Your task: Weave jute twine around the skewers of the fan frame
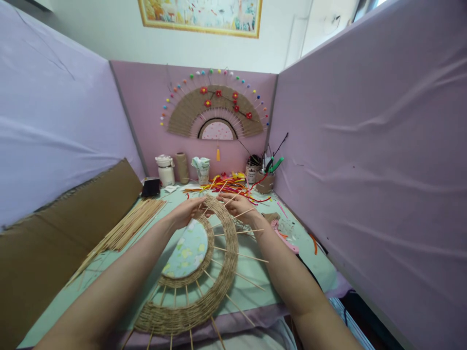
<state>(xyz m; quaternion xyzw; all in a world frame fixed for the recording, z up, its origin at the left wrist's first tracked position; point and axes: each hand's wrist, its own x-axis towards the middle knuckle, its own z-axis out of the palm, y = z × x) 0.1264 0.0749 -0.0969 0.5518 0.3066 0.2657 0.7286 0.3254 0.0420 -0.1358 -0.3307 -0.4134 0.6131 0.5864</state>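
Note:
A half-round woven fan (228, 262) of twine and thin sticks is tilted over the near part of the table, its patterned half-disc (188, 250) facing left. At the fan's far end, my left hand (191, 211) pinches the woven edge, fingers partly behind it. My right hand (235, 204) is at the same end on the other side, its fingers closed near the band's tip and a stick. What the right fingertips grip is too small to make out. Bare stick ends point out to the right and toward me.
Light sticks (126, 226) lie at left beside a cardboard sheet (65, 243). Red and yellow pipe cleaners (229, 185), a jar (166, 171), a twine roll (181, 167) and a tool holder (265, 182) stand behind. A finished fan (219, 109) hangs on the back panel.

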